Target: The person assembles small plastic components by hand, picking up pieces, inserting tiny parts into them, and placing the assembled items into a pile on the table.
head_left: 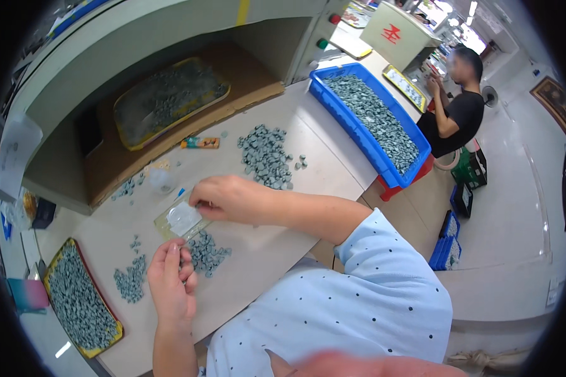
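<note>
My right hand (227, 196) reaches in from the right, fingers curled together over a white patch (183, 218). The patch lies on a flat yellowish clear plate (162, 226). Whatever the right fingertips hold is hidden or too small to name. Just nearer to me, my left hand (172, 276) is closed in a pinch by the plate's near edge; what it pinches cannot be made out. Beside it lies a heap of small grey-green stone-like pieces (209, 254). A smaller group of pieces (130, 281) is to its left, and a larger pile (261, 154) lies beyond my right hand.
A yellow-edged tray (117, 333) full of pieces stands at the left. A blue crate (321, 85) of pieces sits at the back right. Behind the plate are a small orange-and-green tube (200, 143) and an open cabinet (258, 94) holding another tray. A person (456, 107) sits farther right.
</note>
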{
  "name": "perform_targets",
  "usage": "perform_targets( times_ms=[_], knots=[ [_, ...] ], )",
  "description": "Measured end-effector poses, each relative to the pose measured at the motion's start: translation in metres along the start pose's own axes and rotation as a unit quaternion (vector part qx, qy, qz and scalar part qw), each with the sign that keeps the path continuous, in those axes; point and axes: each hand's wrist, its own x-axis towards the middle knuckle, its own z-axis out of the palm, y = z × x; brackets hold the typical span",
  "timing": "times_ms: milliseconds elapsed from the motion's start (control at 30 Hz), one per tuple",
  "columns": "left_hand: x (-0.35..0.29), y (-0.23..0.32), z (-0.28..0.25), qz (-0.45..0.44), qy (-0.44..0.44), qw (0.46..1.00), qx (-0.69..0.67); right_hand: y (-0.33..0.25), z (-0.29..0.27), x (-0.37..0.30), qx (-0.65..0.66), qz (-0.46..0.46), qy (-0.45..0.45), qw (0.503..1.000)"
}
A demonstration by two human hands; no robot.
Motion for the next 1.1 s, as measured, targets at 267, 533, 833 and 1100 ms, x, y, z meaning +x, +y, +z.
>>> perform_targets(
  times_ms=[267, 533, 833, 1100],
  knots=[
    [0.032, -0.008, -0.090, -0.003, -0.069, 0.998, -0.011, -0.005, 0.104, 0.032, -0.007, -0.214, 0.014, 0.977],
    [0.043, 0.001, -0.143, 0.000, -0.081, 0.997, -0.015, -0.011, 0.147, 0.058, -0.043, -0.202, 0.038, 0.978],
    [0.051, 0.004, -0.170, 0.030, -0.051, 0.998, -0.026, -0.002, 0.171, 0.076, -0.103, -0.232, 0.032, 0.967],
    [0.056, 0.003, -0.185, 0.036, -0.015, 0.998, -0.049, 0.009, 0.180, 0.086, -0.272, -0.238, 0.019, 0.932]
  ],
)
